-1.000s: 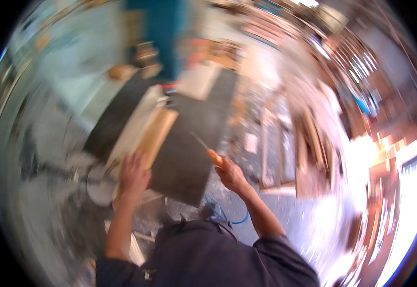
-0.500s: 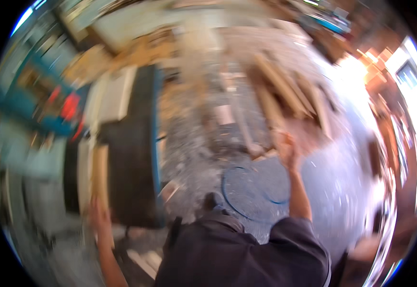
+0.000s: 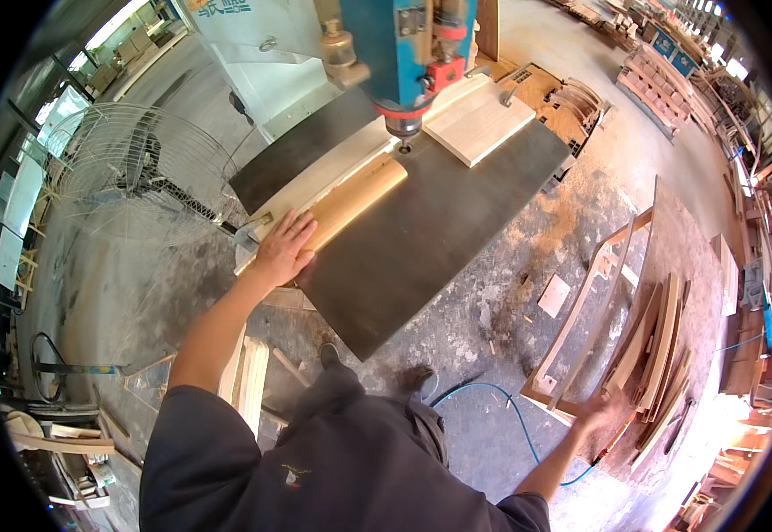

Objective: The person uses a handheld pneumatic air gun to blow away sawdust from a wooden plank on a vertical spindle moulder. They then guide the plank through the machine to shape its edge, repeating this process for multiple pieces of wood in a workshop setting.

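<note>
The left hand [image 3: 285, 251] lies spread on the wooden piece [image 3: 359, 197], probably stiff, best held by its edges. For the blurred right hand [image 3: 602, 409], I cannot tell.

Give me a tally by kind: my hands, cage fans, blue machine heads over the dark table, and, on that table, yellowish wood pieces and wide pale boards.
Hands: 2, left hand and right hand
Cage fan: 1
Blue machine head: 1
Yellowish wood piece: 1
Wide pale board: 1
Total: 6
</note>
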A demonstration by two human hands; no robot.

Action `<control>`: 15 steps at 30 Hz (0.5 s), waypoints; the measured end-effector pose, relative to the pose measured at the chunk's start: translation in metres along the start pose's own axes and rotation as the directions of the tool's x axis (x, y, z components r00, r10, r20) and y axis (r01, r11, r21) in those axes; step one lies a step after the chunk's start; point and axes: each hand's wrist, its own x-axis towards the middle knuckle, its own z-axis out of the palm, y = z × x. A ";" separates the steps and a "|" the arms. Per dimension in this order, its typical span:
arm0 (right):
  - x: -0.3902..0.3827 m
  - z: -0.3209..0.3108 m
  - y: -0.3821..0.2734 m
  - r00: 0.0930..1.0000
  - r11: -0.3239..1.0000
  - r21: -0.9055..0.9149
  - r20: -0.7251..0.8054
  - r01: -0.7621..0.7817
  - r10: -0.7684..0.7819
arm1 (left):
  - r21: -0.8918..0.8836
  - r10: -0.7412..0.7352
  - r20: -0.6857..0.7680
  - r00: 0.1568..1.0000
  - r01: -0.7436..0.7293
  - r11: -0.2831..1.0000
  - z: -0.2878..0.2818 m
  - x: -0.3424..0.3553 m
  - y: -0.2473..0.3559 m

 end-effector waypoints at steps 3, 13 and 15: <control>-0.074 0.118 -0.133 0.943 0.983 0.053 0.280 0.175 -0.183 | 0.001 0.035 -0.047 0.998 -0.035 0.999 0.011 0.007 -0.002; -0.261 0.342 -0.556 0.754 0.918 0.198 0.525 0.343 -0.395 | -0.237 0.116 0.016 0.993 -0.109 0.965 -0.011 -0.001 -0.024; -0.280 0.354 -0.564 0.805 0.918 0.064 0.459 0.392 -0.376 | -0.241 0.166 0.061 0.984 -0.147 0.959 -0.021 -0.028 -0.039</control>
